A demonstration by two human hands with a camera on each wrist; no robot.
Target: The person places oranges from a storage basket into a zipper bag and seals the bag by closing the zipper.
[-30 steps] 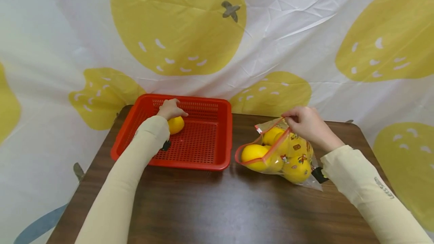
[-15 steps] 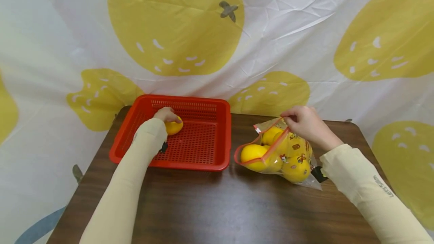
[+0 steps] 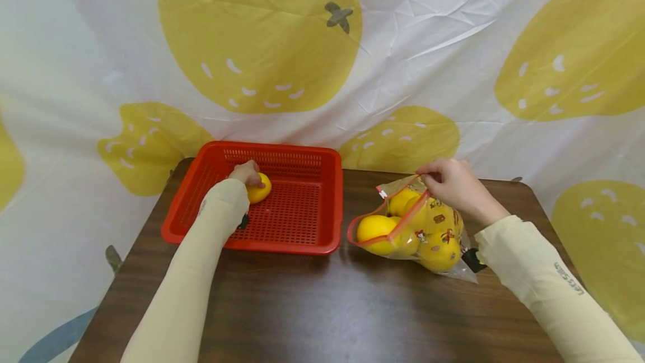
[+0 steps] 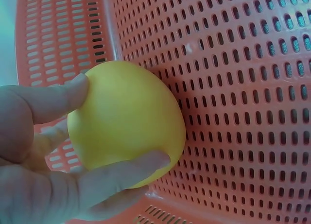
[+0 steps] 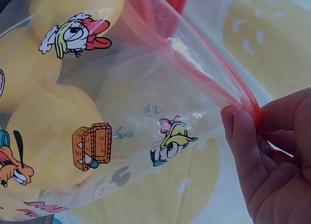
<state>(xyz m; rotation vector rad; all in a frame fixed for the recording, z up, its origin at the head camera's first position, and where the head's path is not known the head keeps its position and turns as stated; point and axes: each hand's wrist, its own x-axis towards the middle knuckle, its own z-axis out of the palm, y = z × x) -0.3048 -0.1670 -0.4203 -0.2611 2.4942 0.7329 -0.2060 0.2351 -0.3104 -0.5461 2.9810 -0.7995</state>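
Observation:
In the red plastic basket (image 3: 302, 247) lies a smooth, rounded yellow fruit (image 3: 259, 189). My left hand (image 3: 245, 173) grips it; in the left wrist view the thumb sits on one side of the fruit (image 4: 126, 117) and the fingers curl round the other. To the right, a clear zip bag (image 3: 437, 218) with a red-orange zip edge holds several similar yellow fruits (image 3: 377, 233). My right hand (image 3: 456, 186) pinches the bag's upper corner between thumb and fingers, and the mouth gapes toward the basket. Cartoon prints on the bag (image 5: 131, 97) show in the right wrist view.
Both basket and bag rest on a dark brown wooden table (image 3: 322, 301). Close behind the table's far edge hangs a white cloth (image 3: 403, 71) printed with large yellow fruits. A white zip slider (image 3: 383, 192) sits at the bag's left corner.
My left hand has come down onto the yellow fruit and closed round it, and the fruit has turned slightly. My right hand keeps its pinch on the bag.

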